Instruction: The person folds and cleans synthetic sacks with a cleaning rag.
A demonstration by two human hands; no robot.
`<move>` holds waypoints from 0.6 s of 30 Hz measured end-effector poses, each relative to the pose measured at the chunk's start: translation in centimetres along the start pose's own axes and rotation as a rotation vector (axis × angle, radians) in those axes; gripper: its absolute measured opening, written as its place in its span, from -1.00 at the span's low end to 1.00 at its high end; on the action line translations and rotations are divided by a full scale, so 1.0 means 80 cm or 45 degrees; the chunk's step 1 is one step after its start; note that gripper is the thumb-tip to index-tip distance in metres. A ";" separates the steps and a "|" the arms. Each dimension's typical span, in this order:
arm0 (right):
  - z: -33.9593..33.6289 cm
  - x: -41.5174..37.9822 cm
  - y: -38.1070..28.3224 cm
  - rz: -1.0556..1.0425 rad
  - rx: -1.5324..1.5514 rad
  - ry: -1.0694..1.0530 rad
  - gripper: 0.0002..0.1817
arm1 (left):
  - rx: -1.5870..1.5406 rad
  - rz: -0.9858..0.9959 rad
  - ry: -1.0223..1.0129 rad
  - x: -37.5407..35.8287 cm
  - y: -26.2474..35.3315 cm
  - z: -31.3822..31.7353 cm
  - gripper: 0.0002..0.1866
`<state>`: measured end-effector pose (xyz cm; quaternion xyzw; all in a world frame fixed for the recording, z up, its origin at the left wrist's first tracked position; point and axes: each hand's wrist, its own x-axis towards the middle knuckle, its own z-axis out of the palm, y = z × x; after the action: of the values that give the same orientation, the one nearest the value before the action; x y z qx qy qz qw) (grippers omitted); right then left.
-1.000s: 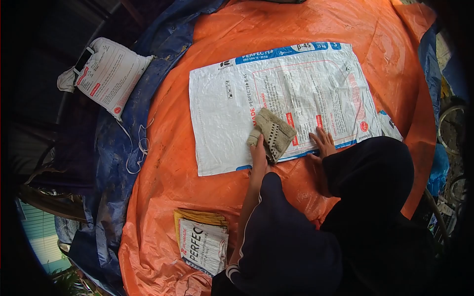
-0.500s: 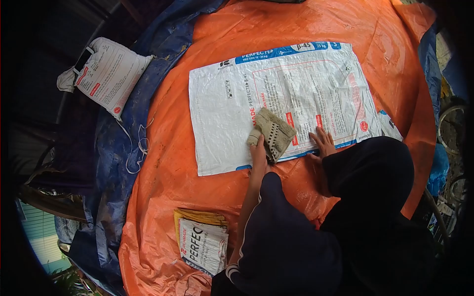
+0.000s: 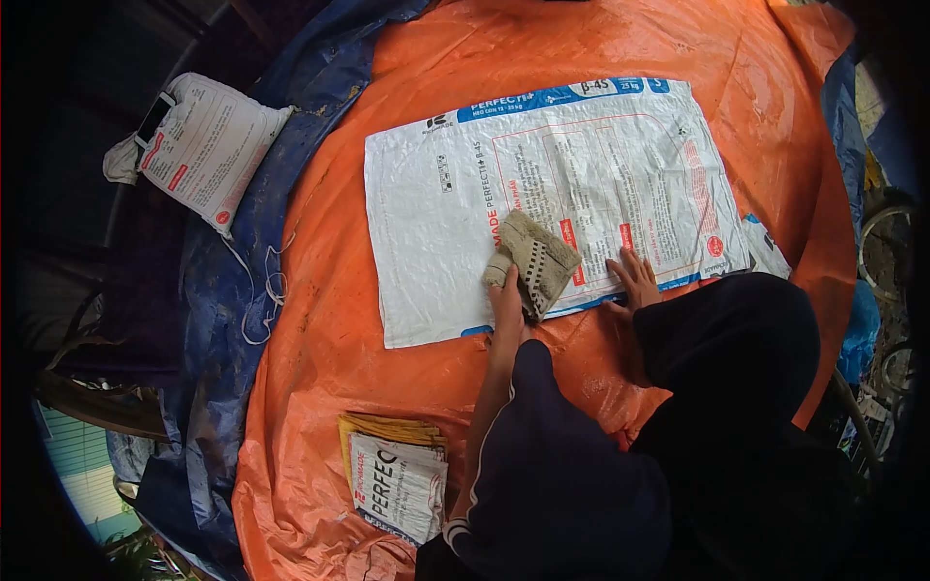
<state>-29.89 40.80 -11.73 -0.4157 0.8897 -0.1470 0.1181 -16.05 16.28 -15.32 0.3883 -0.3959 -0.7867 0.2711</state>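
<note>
A flattened white feed sack [image 3: 426,242] with blue bands and printed text lies spread out. My left hand [image 3: 504,295] grips a folded beige cloth [image 3: 544,261] with a black-and-white checked strip, resting on the sack near its lower edge. To the right, my right hand [image 3: 635,281] lies palm down on the same sack, fingers spread and holding nothing. Dark clothing hides part of my right forearm.
An orange tarp [image 3: 320,329] lies under the sack, with a blue tarp [image 3: 218,358] at left. A stack of folded sacks [image 3: 397,484] sits at lower left. A filled white sack [image 3: 208,145] with loose string [image 3: 276,286] stands at upper left.
The view has shifted slightly, and the spread sack's left side sits a little further left. Both hands and the cloth keep nearly the same places.
</note>
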 end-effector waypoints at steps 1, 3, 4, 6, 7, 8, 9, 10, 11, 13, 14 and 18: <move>-0.002 0.001 0.000 0.003 -0.001 -0.001 0.00 | 0.005 -0.008 -0.003 0.000 0.000 0.001 -0.58; -0.002 0.002 -0.002 0.012 -0.001 -0.007 -0.01 | 0.024 0.011 0.031 -0.001 0.000 0.004 -0.60; -0.001 0.002 -0.003 0.010 0.007 0.011 -0.02 | 0.033 0.022 0.047 -0.002 0.001 0.006 -0.60; -0.001 0.003 -0.001 0.010 0.016 0.051 -0.04 | 0.053 0.017 0.024 -0.007 0.008 0.011 -0.61; 0.000 0.002 0.000 0.003 0.020 0.062 -0.05 | 0.065 0.010 0.013 -0.010 0.011 0.011 -0.61; 0.001 0.004 0.001 -0.005 0.025 0.077 -0.06 | 0.056 0.009 -0.012 -0.009 0.010 0.009 -0.60; 0.000 0.005 0.002 -0.014 0.028 0.091 -0.07 | 0.046 0.009 -0.036 -0.005 0.008 0.007 -0.58; -0.001 0.005 0.002 -0.011 0.027 0.091 -0.07 | 0.037 0.008 -0.059 -0.004 0.005 0.005 -0.57; -0.001 0.005 0.002 -0.009 0.028 0.092 -0.08 | 0.049 -0.007 -0.057 -0.003 0.002 0.004 -0.57; -0.001 0.005 0.001 -0.012 0.036 0.101 -0.09 | 0.076 -0.032 -0.051 -0.003 0.004 0.002 -0.57; -0.001 0.005 0.001 -0.016 0.043 0.108 -0.09 | 0.073 -0.002 -0.042 -0.004 0.004 0.003 -0.58; -0.002 0.004 0.000 -0.027 0.049 0.108 -0.07 | 0.074 0.066 -0.027 -0.004 0.001 0.006 -0.60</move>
<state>-30.15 40.53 -11.61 -0.4161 0.8865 -0.1829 0.0868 -16.26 16.62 -14.96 0.3774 -0.4314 -0.7716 0.2758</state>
